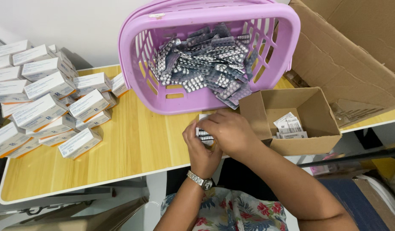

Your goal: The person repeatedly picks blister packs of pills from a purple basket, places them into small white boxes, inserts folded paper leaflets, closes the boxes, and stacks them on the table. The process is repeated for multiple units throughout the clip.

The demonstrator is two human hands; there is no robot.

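Floral cloth of my shirt sits lowest in view, and above it my forearms rise toward the table edge, a metal wristwatch on the left one. My left hand and my right hand meet just over the near rim of the wooden table. Between them I hold a small stack of blister strips; both sets of fingers are curled closed around it, the right hand lying over the top and hiding most of it. What shows of the stack is a narrow band of silver-grey pill rows, and its long axis seems to run left to right across me, though I cannot tell which end is which. A white edge peeks out just behind my knuckles.

Just right of my hands stands an open brown carton with a few folded paper leaflets inside. Straight beyond my hands a purple plastic basket is tipped toward me, heaped with loose blister strips that spill toward its lower wall. Off to the left, well apart from my hands, white medicine boxes with orange edges lie piled. A large cardboard box rises at the far right, behind the carton.
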